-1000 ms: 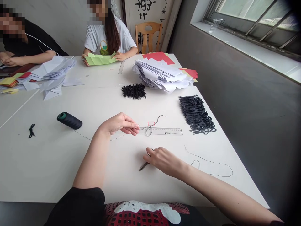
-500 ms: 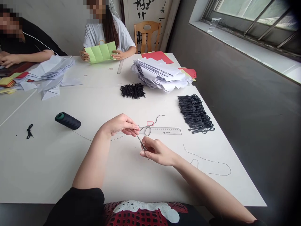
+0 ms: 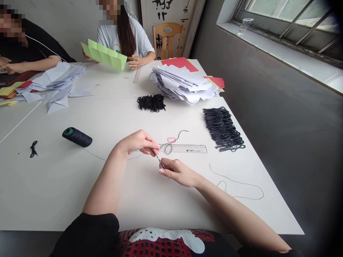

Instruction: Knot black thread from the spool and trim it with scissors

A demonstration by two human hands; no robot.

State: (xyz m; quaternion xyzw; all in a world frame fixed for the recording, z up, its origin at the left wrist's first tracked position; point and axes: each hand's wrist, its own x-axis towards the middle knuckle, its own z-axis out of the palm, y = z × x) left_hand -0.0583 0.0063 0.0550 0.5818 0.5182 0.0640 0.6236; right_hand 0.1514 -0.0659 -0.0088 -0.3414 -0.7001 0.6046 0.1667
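Looped cords [image 3: 224,129] lay seemingly finished; left hand [image 3: 138,142] pinched another, likely unfinished cord [image 3: 172,145]; right hand's [image 3: 179,173] fingers gripped scissors [image 3: 162,164].

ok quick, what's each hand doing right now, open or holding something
Left hand: closed, fingertips pinching dark thread.
Right hand: closed, holding scissors.

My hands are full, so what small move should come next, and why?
I'd probably snip the thread beside your left hand: that hand pinches it, your right hand holds the scissors up to it, and the thread runs to the black spool. Whether the scissors already bite it is too small to tell.
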